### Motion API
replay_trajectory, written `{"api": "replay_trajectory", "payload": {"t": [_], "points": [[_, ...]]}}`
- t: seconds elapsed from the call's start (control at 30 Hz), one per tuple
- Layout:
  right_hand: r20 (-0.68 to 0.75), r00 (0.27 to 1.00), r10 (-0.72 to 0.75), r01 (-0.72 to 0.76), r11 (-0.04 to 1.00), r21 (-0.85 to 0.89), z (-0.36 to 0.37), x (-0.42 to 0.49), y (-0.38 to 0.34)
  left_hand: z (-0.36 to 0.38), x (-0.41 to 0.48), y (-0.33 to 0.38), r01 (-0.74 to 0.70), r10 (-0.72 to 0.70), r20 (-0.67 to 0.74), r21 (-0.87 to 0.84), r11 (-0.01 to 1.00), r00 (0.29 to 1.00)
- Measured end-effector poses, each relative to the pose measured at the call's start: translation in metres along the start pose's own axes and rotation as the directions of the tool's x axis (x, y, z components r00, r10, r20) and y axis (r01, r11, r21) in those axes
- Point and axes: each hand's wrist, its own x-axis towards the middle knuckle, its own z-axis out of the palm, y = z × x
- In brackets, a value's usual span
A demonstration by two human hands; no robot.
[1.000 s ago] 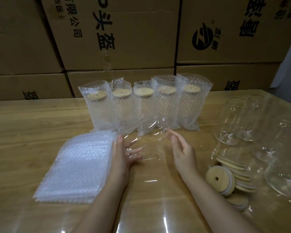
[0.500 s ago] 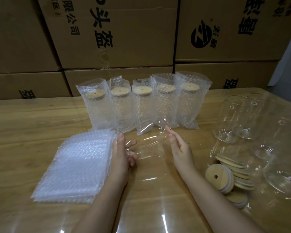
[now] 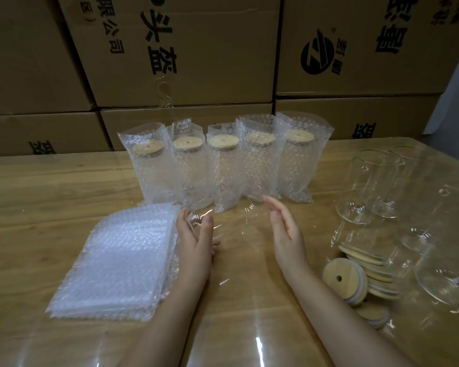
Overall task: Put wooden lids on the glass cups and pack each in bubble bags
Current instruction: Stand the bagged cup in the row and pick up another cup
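Note:
A clear glass cup (image 3: 239,221) lies sideways between my hands, visible mostly as glints. My left hand (image 3: 195,242) grips one end of it, thumb and fingers curled round the glass. At the other end my right hand (image 3: 285,234) stands on edge with straight fingers; I cannot tell whether it touches the cup. Several wooden lids (image 3: 345,282) with centre holes lie in a heap to the right. A flat stack of bubble bags (image 3: 122,258) sits left of my left hand. Several lidded cups in bubble bags (image 3: 223,165) stand in a row behind.
Several bare glass cups (image 3: 366,186) stand and lie at the right of the wooden table (image 3: 37,207), which has a glossy clear cover. Stacked cardboard boxes (image 3: 183,49) wall off the back edge.
My left hand's fingers, spread a second ago, have curled round the cup's end. Both hands stay on either side of the cup, slightly farther from me.

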Motion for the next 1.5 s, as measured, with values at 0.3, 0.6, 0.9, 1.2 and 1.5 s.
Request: {"api": "replay_trajectory", "payload": {"t": [0.3, 0.6, 0.9, 1.2, 1.5], "points": [[0.088, 0.996, -0.013, 0.015, 1.000, -0.020, -0.003, -0.002, -0.003, -0.003, -0.004, 0.007, 0.005, -0.005, 0.010, 0.036, 0.999, 1.000], [0.186, 0.982, 0.037, -0.037, 0.999, -0.006, 0.000, -0.001, -0.004, -0.002, 0.001, 0.015, 0.112, -0.107, 0.039, -0.125, 0.986, 0.993], [0.216, 0.973, 0.087, -0.090, 0.996, 0.006, 0.000, -0.001, -0.008, -0.007, 0.003, 0.016, 0.176, -0.178, 0.009, -0.204, 0.963, 0.984], [0.143, 0.985, 0.094, -0.099, 0.994, 0.035, 0.000, -0.001, -0.004, -0.007, 0.005, 0.014, 0.197, -0.209, -0.029, -0.241, 0.950, 0.977], [0.081, 0.984, 0.160, -0.169, 0.978, 0.121, -0.002, 0.002, -0.010, -0.006, 0.004, 0.016, 0.135, -0.138, -0.004, -0.157, 0.978, 0.990]]}}
